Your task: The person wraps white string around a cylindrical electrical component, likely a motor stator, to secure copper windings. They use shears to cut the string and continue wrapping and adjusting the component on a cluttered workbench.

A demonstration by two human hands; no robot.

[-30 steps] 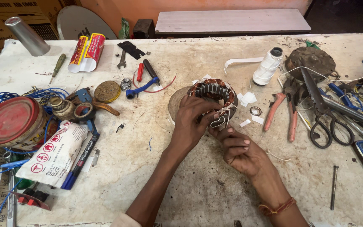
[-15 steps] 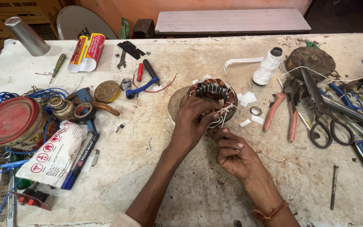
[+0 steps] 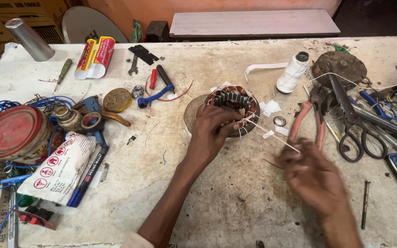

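1. The right hand (image 3: 315, 177), blurred, has pulled back toward the near right since the earlier frame; its fingers pinch a white thread (image 3: 272, 132) now drawn taut from the stator.
2. The left hand (image 3: 212, 133) stays where it was, fingers curled over the near rim of the stator (image 3: 233, 103), gripping it.
3. The stator, a round ring of copper windings, sits unmoved at the middle of the counter (image 3: 217, 202).
4. At the left, a red-lidded tin (image 3: 12, 133) stands closed; its contents cannot be seen.
5. Farther right stands a white thread spool (image 3: 292, 73).
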